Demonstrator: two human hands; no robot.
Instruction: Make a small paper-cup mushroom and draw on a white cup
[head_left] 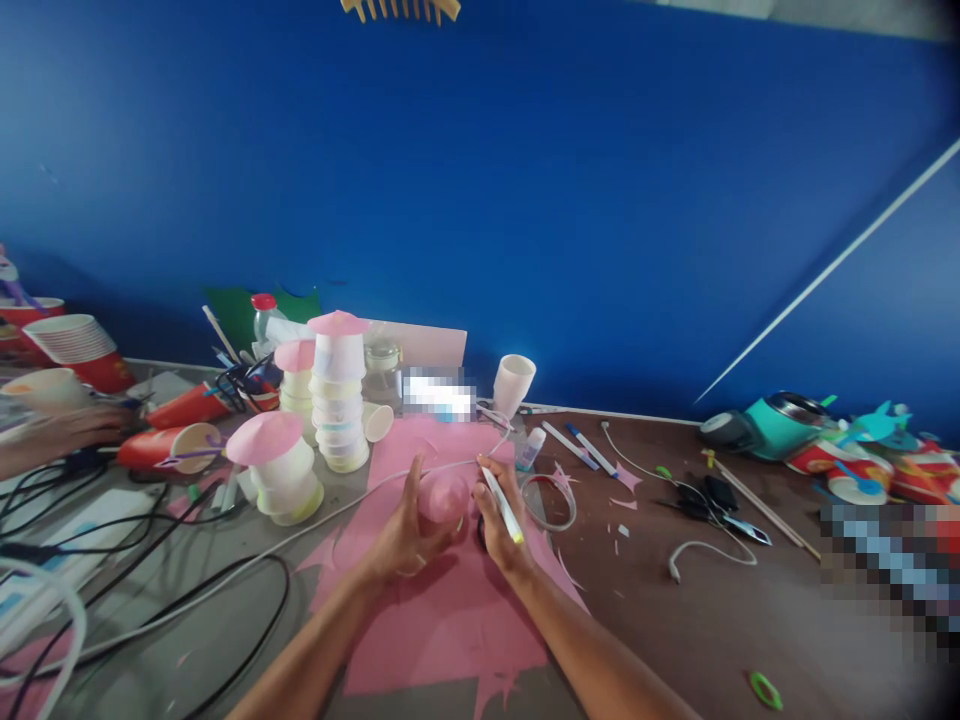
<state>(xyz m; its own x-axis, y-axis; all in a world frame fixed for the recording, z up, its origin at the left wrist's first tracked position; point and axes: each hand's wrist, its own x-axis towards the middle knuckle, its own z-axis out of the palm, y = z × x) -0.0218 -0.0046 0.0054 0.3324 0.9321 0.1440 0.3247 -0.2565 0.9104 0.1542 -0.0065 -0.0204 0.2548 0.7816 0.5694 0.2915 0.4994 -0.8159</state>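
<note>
Over a large pink paper sheet [442,640], my left hand [405,535] is wrapped round the side of a small pink cone-topped piece [442,495]. In my right hand [501,520] is a white marker [501,500] with a yellow end, its other end up near my fingertips beside the pink piece. A dark round thing shows partly under my right palm, too hidden to name. To the left stand stacks of white cups with pink cone tops, one tall [339,390] and one short [270,465].
White and black cables cross the table's left side, near another person's hand [90,425]. A white cup [514,385], glue bottle [531,448], pens [570,445] and pink scraps lie behind and right. Red cups [180,447] lie left; a teal container [787,425] stands far right.
</note>
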